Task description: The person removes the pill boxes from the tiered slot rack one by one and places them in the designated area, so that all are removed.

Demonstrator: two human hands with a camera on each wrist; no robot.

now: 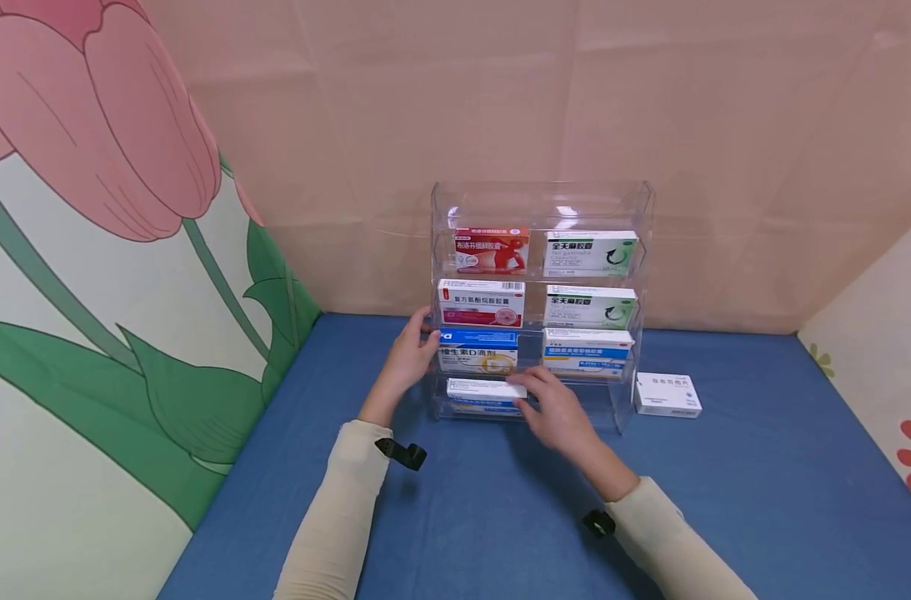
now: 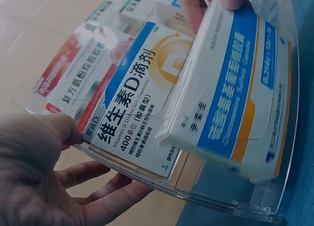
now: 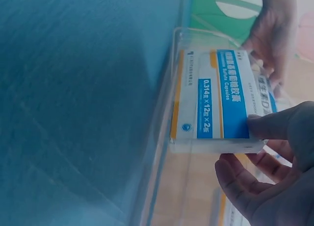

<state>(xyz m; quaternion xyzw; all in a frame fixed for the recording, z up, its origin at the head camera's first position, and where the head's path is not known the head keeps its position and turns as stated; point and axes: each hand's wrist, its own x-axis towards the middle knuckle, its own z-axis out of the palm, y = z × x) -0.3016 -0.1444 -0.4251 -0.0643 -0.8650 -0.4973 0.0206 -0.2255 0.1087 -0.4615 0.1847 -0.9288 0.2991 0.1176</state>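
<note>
The right hand (image 1: 558, 410) pinches the glucosamine sulfate capsule box (image 3: 212, 98) by its right end, thumb on the front face, fingers behind. The box sits in the bottom tier of the clear acrylic rack (image 1: 584, 403), on the left. The left hand (image 1: 407, 360) pinches the rack's left edge beside the vitamin D box (image 1: 478, 353), thumb in front, other fingers apart behind. A light pinch, box level along the tier's lip, left hand bracing the rack, should work best. A white medicine box (image 1: 667, 395) lies on the surface (image 1: 488, 517) right of the rack.
</note>
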